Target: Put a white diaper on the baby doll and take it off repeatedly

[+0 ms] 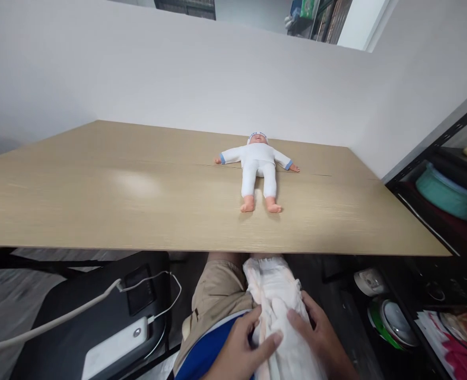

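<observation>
A white ruffled diaper lies over my lap, below the table's front edge. My left hand holds its left side, thumb and forefinger spread on the fabric. On the opposite side, my right hand grips the diaper, thumb on top and fingers around the edge. A baby doll in white clothes with blue cuffs lies on its back on the table, arms stretched out and bare feet toward me. Neither hand touches the doll.
The wooden table stands against a white wall. At left, a black chair carries a white power bank with a cable. Dark shelves at right hold a teal basin, a round tin and papers.
</observation>
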`<action>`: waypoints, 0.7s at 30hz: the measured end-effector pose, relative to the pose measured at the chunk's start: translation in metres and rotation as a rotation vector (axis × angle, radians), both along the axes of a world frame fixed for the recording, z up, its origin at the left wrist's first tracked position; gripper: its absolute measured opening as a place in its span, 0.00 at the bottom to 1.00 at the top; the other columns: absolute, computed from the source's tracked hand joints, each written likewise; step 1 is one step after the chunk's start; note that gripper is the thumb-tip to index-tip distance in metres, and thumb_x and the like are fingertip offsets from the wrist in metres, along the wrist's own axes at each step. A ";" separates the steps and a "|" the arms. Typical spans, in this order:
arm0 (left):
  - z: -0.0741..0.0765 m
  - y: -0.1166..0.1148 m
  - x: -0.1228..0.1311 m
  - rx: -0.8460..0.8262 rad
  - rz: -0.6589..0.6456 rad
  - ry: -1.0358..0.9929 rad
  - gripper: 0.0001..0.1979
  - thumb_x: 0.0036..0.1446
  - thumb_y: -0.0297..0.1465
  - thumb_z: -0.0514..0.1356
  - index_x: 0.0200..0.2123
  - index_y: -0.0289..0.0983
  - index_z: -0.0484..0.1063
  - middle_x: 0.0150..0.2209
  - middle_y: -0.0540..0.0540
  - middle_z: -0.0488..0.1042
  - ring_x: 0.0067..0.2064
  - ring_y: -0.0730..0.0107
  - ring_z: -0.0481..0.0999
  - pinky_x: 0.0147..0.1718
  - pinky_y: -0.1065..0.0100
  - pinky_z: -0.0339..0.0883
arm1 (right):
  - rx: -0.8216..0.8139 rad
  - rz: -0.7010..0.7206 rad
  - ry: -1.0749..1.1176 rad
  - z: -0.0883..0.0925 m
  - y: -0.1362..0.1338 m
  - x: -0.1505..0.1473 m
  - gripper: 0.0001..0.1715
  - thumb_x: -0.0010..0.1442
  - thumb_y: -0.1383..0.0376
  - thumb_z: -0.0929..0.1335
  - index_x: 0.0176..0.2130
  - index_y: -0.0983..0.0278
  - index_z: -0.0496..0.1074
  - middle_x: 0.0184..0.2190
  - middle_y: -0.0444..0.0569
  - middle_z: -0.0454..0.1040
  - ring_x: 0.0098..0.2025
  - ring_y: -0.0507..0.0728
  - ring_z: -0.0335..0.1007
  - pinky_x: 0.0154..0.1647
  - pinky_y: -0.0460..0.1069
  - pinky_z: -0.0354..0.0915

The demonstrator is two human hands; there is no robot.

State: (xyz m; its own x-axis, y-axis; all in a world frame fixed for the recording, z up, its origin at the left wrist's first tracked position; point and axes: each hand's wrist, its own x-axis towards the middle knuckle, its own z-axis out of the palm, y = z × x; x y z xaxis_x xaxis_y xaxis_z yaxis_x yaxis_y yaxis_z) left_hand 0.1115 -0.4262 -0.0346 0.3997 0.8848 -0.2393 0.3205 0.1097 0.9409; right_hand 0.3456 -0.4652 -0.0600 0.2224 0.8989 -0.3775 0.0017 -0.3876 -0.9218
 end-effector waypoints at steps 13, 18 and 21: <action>0.016 0.081 0.001 0.039 0.235 -0.172 0.23 0.63 0.54 0.67 0.55 0.50 0.81 0.62 0.44 0.83 0.64 0.45 0.81 0.65 0.51 0.77 | 0.367 0.145 -0.292 0.076 0.115 -0.034 0.26 0.65 0.46 0.75 0.53 0.60 0.81 0.46 0.53 0.88 0.49 0.67 0.85 0.52 0.57 0.79; 0.021 0.108 0.002 -0.090 0.295 -0.212 0.23 0.62 0.53 0.68 0.52 0.44 0.80 0.56 0.43 0.85 0.61 0.45 0.83 0.61 0.53 0.79 | 0.305 0.163 -0.507 0.032 0.127 -0.016 0.24 0.68 0.44 0.73 0.48 0.61 0.78 0.29 0.44 0.80 0.32 0.58 0.76 0.38 0.52 0.73; 0.019 0.096 -0.001 -0.166 0.328 -0.308 0.24 0.64 0.51 0.69 0.55 0.42 0.77 0.56 0.42 0.85 0.62 0.46 0.83 0.59 0.56 0.79 | 0.331 0.071 -0.715 0.035 0.116 -0.011 0.25 0.67 0.46 0.75 0.51 0.60 0.76 0.33 0.46 0.79 0.32 0.57 0.74 0.36 0.52 0.71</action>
State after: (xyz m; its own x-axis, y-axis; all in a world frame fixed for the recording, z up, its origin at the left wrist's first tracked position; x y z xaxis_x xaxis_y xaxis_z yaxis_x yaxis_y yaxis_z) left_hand 0.1107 -0.3297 -0.0161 0.1802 0.9361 -0.3022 -0.0470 0.3150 0.9479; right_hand 0.3351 -0.3492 -0.0245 0.2483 0.9606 0.1250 0.6519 -0.0703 -0.7551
